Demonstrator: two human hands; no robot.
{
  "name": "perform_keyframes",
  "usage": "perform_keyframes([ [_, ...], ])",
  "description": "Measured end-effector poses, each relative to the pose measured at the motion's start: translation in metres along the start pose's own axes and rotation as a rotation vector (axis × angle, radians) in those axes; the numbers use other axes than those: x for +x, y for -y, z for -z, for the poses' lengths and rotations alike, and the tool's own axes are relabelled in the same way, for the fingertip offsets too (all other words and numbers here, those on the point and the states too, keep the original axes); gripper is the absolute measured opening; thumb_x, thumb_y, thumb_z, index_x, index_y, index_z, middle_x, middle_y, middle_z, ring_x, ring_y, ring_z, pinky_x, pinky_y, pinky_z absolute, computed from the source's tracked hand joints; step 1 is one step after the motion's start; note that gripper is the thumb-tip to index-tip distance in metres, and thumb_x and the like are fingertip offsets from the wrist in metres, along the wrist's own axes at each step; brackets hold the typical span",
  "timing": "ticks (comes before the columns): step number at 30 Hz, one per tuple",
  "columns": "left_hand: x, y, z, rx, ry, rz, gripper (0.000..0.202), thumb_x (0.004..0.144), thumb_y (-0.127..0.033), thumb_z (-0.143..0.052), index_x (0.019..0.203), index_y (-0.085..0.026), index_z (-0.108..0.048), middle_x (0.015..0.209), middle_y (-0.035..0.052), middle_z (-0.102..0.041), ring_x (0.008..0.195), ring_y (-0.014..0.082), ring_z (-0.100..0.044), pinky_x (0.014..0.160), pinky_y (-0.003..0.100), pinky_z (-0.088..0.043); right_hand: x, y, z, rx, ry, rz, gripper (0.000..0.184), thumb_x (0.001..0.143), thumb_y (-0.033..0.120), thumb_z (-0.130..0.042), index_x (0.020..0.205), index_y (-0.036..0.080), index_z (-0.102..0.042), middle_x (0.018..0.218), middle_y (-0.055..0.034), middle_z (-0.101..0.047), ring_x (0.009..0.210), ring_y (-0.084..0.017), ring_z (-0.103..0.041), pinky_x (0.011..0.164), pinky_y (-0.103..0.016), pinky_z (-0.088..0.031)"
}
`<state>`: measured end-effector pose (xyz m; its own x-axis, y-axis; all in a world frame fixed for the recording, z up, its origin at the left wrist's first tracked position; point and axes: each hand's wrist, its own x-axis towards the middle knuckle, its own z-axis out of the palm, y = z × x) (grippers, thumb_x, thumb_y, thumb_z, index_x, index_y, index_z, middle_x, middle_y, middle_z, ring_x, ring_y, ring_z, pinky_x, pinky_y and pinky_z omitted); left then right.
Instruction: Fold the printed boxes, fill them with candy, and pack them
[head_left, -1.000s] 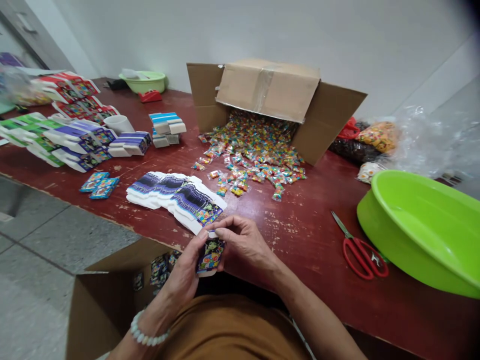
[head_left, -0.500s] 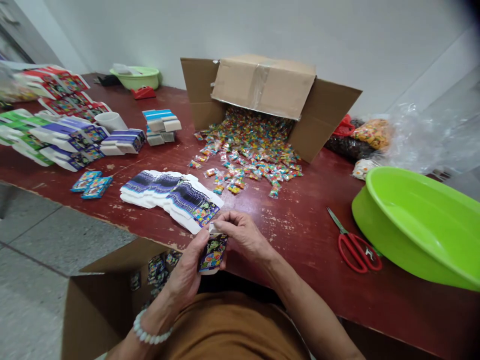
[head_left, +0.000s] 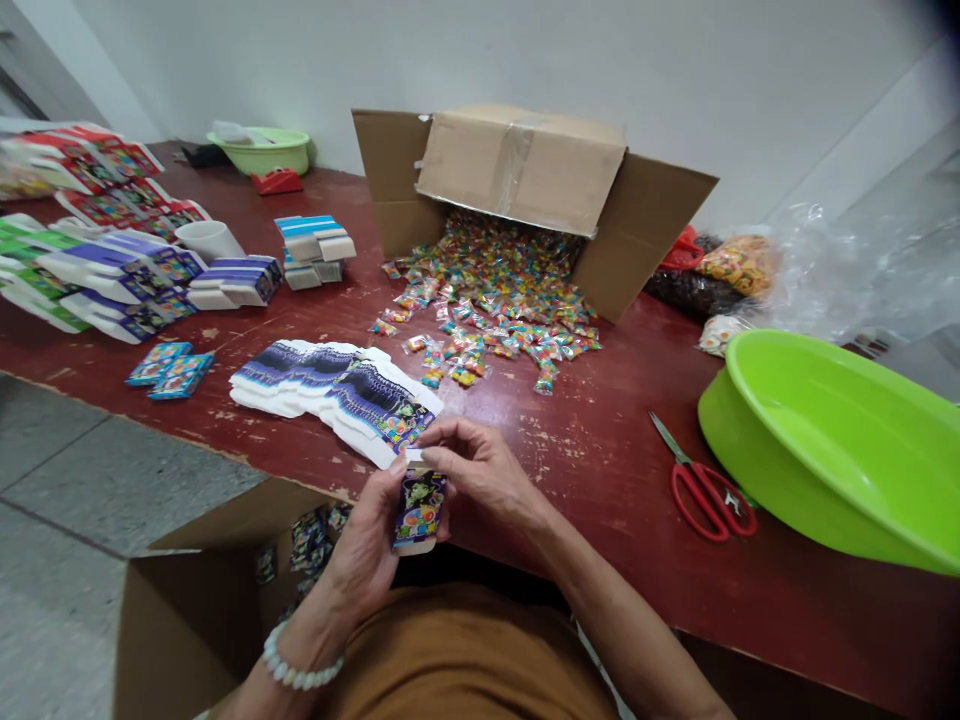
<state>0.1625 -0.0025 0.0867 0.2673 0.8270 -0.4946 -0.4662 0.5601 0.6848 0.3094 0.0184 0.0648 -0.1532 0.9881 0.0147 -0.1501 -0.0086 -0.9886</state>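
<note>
My left hand (head_left: 369,545) is closed around a small printed cardboard box (head_left: 420,508), dark with a green figure and coloured candies on its front. At the box's top end, the thumb and forefinger of my right hand (head_left: 480,470) pinch the white flap. A white flap also sticks out at the lower end. Just beyond my hands, overlapping flat cartons (head_left: 345,385) of the same print lie fanned on the table. Behind them, wrapped candies (head_left: 510,290) spill from a cardboard box (head_left: 517,165) lying on its side.
Scissors (head_left: 701,490) and a green basin (head_left: 742,440) stand at the right. Coloured carton stacks (head_left: 120,270), a white cup (head_left: 208,240) and two blue packs (head_left: 180,375) are on the left. Below the table edge, an open carton (head_left: 180,620) holds several small dark packs.
The box in my left hand has turned more upright, and its top flap now lies folded across under my right thumb. The whole view has shifted slightly.
</note>
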Motion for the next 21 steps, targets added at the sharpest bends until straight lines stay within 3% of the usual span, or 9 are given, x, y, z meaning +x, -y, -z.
perform_keyframes([
  [2,0.0,-0.003,-0.003,-0.023,-0.04,-0.019,0.02,0.081,-0.028,-0.066,0.095,-0.014,-0.065,0.07,0.0031,-0.072,0.051,0.0168,-0.065,0.044,0.025,-0.054,0.0,0.004,0.003,-0.182,0.029,0.142,0.027,0.081,0.04,-0.076,0.1,0.02,-0.075,0.096,-0.0043,-0.072,0.084,-0.017,-0.065,0.074,-0.028,-0.053],
  [4,0.0,-0.005,-0.005,-0.015,-0.061,-0.046,0.022,0.08,-0.025,-0.066,0.099,-0.014,-0.066,0.072,0.0029,-0.073,0.052,0.0163,-0.064,0.044,0.025,-0.054,-0.001,0.005,0.005,-0.281,0.043,0.191,0.026,0.083,0.037,-0.075,0.102,0.019,-0.077,0.098,-0.0052,-0.074,0.088,-0.019,-0.066,0.082,-0.031,-0.053],
  [8,0.002,-0.002,-0.001,0.031,-0.03,-0.072,0.026,0.075,-0.028,-0.071,0.098,-0.014,-0.066,0.068,0.0025,-0.071,0.047,0.0167,-0.062,0.042,0.027,-0.053,-0.001,-0.003,0.006,-0.263,0.034,0.111,0.027,0.087,0.039,-0.071,0.103,0.019,-0.077,0.094,-0.0041,-0.076,0.079,-0.017,-0.067,0.073,-0.028,-0.053],
  [12,0.005,0.0,0.002,0.037,-0.014,-0.03,0.024,0.077,-0.031,-0.069,0.092,-0.013,-0.067,0.064,0.0035,-0.07,0.046,0.0178,-0.063,0.042,0.028,-0.054,-0.001,-0.008,0.004,-0.079,-0.006,0.005,0.029,0.09,0.044,-0.066,0.1,0.019,-0.077,0.086,-0.0023,-0.075,0.069,-0.014,-0.065,0.064,-0.025,-0.051],
  [18,0.008,0.004,0.005,0.034,-0.108,-0.047,0.018,0.086,-0.029,-0.061,0.095,-0.014,-0.065,0.063,0.0019,-0.069,0.043,0.0163,-0.061,0.04,0.027,-0.052,-0.006,-0.004,0.002,-0.215,0.036,0.211,0.022,0.09,0.04,-0.067,0.095,0.021,-0.078,0.096,-0.0044,-0.075,0.09,-0.018,-0.068,0.083,-0.03,-0.053],
  [21,0.008,0.007,0.006,0.028,-0.025,-0.009,0.023,0.089,-0.03,-0.059,0.104,-0.014,-0.064,0.065,0.0037,-0.07,0.043,0.0166,-0.061,0.039,0.026,-0.05,-0.007,-0.009,0.001,-0.146,0.02,0.122,0.025,0.091,0.043,-0.066,0.087,0.021,-0.077,0.094,-0.0045,-0.074,0.085,-0.018,-0.067,0.074,-0.028,-0.055],
])
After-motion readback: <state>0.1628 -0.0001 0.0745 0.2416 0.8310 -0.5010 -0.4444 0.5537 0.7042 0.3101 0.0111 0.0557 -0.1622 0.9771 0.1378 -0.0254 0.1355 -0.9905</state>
